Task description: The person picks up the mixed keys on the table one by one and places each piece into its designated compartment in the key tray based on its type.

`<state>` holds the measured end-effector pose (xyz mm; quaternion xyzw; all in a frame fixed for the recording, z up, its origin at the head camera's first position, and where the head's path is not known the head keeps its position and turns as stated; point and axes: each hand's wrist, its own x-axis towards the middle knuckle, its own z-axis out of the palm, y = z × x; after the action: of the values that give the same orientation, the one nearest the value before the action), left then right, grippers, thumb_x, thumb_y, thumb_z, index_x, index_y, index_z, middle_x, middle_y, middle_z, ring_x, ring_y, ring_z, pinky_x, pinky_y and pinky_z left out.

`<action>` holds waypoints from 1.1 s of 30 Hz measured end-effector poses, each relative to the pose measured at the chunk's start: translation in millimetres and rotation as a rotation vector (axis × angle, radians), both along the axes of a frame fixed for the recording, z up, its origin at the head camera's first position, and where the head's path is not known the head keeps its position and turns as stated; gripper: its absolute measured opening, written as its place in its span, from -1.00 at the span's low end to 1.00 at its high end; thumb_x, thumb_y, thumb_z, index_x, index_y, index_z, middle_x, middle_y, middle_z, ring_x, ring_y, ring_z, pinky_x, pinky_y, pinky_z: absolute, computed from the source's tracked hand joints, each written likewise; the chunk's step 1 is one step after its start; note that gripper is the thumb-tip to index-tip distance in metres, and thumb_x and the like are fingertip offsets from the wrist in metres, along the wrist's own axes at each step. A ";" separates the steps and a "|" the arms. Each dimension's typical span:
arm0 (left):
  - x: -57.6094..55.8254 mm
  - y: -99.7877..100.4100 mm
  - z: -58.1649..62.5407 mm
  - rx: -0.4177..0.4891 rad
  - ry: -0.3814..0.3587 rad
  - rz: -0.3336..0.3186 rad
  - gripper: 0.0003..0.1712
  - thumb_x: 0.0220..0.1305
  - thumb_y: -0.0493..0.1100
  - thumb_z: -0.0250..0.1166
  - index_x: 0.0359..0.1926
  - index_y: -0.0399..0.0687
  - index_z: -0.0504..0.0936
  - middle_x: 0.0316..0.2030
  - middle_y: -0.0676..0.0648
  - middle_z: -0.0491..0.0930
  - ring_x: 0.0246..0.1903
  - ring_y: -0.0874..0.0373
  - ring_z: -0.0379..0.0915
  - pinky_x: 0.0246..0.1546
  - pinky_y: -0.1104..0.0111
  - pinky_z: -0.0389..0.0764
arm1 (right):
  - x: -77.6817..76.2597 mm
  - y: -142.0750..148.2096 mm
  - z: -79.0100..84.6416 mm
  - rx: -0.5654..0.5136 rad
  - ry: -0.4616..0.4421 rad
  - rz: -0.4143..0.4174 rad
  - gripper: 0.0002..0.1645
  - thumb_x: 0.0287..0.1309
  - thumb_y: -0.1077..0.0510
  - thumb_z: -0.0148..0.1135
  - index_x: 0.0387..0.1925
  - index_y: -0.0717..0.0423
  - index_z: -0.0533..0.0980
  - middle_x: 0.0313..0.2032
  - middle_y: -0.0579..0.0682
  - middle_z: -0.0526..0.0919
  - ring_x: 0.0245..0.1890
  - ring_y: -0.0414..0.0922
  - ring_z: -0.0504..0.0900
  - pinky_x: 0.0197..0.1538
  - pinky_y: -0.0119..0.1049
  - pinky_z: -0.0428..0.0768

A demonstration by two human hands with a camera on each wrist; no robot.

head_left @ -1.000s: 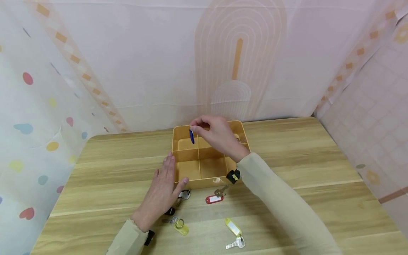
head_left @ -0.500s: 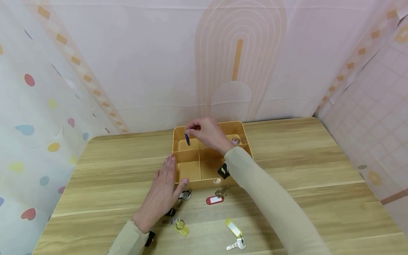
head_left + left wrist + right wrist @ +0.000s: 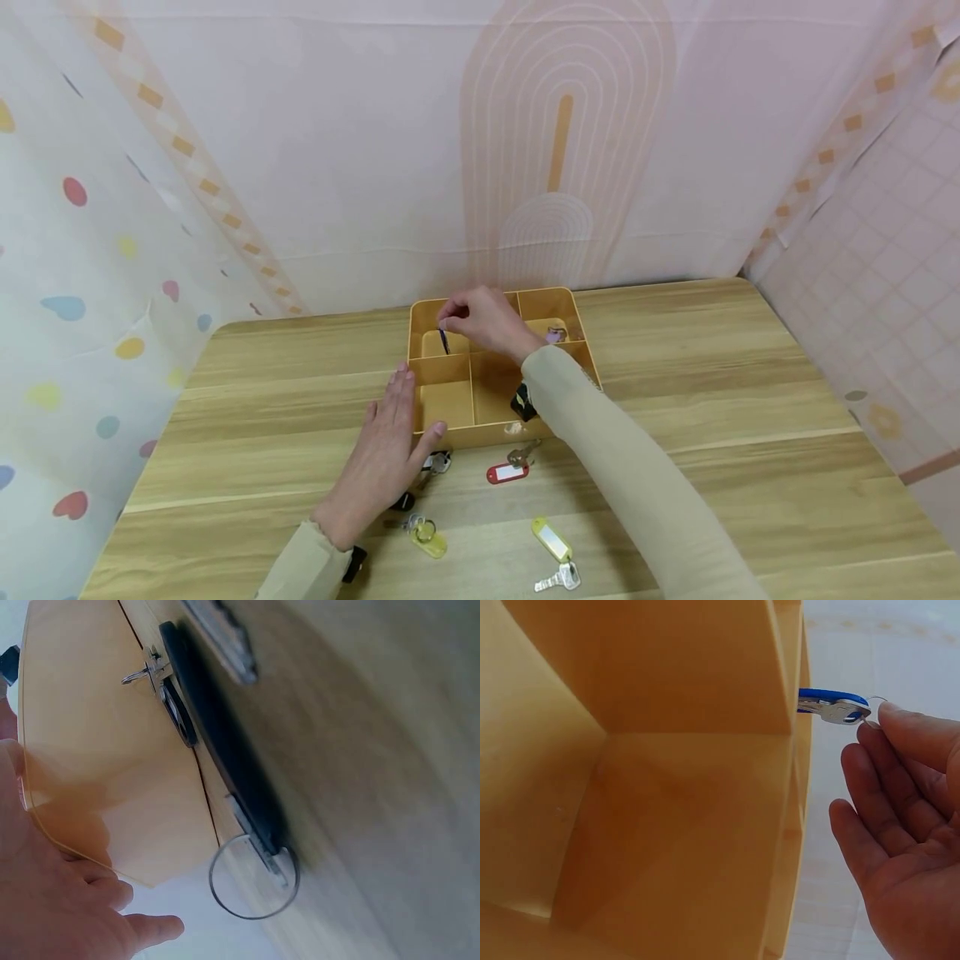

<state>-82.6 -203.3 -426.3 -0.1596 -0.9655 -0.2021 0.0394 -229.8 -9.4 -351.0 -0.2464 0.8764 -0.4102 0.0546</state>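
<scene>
My right hand (image 3: 487, 319) is over the back-left compartment of the yellow divided box (image 3: 457, 435). Thumb and forefinger pinch the ring of a key with a blue key tag (image 3: 444, 342), which hangs down into that compartment. The right wrist view shows the silver key (image 3: 844, 712) beside its blue tag, partly hidden by the box wall. My left hand (image 3: 378, 454) rests with straight fingers along the box's front-left corner, thumb at the front wall. Near that hand lie keys with black tags (image 3: 217, 735). A key with a purple tag (image 3: 555, 335) sits in the back-right compartment.
In front of the box lie a key with a red tag (image 3: 507, 473) and two keys with yellow tags, one at the left (image 3: 429, 542) and one at the right (image 3: 551, 539). A patterned cloth (image 3: 360, 167) stands behind the wooden table (image 3: 712, 375).
My right hand has shifted left and then lowered slightly, taking the key with the blue tag down into the back-left compartment. My left hand stays at the box corner.
</scene>
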 end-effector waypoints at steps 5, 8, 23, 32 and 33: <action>-0.4 -0.7 -0.6 0.014 0.021 -0.012 -0.01 0.61 0.20 0.04 0.60 -0.44 -0.15 0.63 -0.34 -0.19 0.60 -0.22 -0.21 0.41 -0.35 0.08 | -2.1 0.1 -4.6 0.026 -0.010 -0.011 -0.85 0.39 0.16 0.35 -0.14 0.13 0.76 -0.20 -0.08 0.78 -0.18 -0.16 0.66 -0.04 -0.32 0.63; -0.6 -0.8 -0.3 0.020 0.022 -0.016 0.00 0.61 0.18 0.05 0.61 -0.43 -0.17 0.62 -0.34 -0.20 0.60 -0.23 -0.21 0.41 -0.36 0.07 | -3.8 -0.6 -6.0 0.050 0.008 -0.016 -0.84 0.40 0.15 0.35 -0.12 0.12 0.76 -0.18 -0.08 0.79 -0.17 -0.17 0.67 -0.04 -0.32 0.63; -4.5 -2.3 0.9 0.007 0.011 -0.024 -0.01 0.61 0.19 0.04 0.61 -0.43 -0.18 0.62 -0.35 -0.19 0.60 -0.23 -0.21 0.42 -0.35 0.06 | -5.3 2.3 1.3 0.125 -0.046 0.007 -0.41 0.42 0.00 0.32 0.35 0.19 0.53 0.30 0.08 0.60 0.33 0.02 0.53 0.37 -0.13 0.48; -5.8 -8.4 3.5 0.012 0.011 -0.019 -0.02 0.63 0.20 -0.02 0.62 -0.40 -0.21 0.62 -0.37 -0.21 0.59 -0.29 -0.21 0.41 -0.37 0.06 | 6.2 20.7 32.7 0.144 -0.065 0.040 -0.21 0.43 -0.23 0.24 0.48 0.09 0.38 0.44 0.05 0.45 0.44 0.03 0.40 0.46 -0.04 0.36; -5.9 -9.1 4.1 0.011 0.008 -0.016 -0.02 0.63 0.21 -0.02 0.62 -0.40 -0.22 0.62 -0.37 -0.22 0.59 -0.29 -0.21 0.42 -0.36 0.05 | 9.1 23.9 37.0 0.136 -0.074 0.035 -0.20 0.42 -0.27 0.23 0.49 0.05 0.37 0.44 0.02 0.43 0.42 0.01 0.41 0.46 -0.04 0.37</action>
<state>-88.5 -212.4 -422.2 -0.1680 -0.9628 -0.2072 0.0423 -220.6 14.5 -314.0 -0.2420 0.8952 -0.3575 0.1108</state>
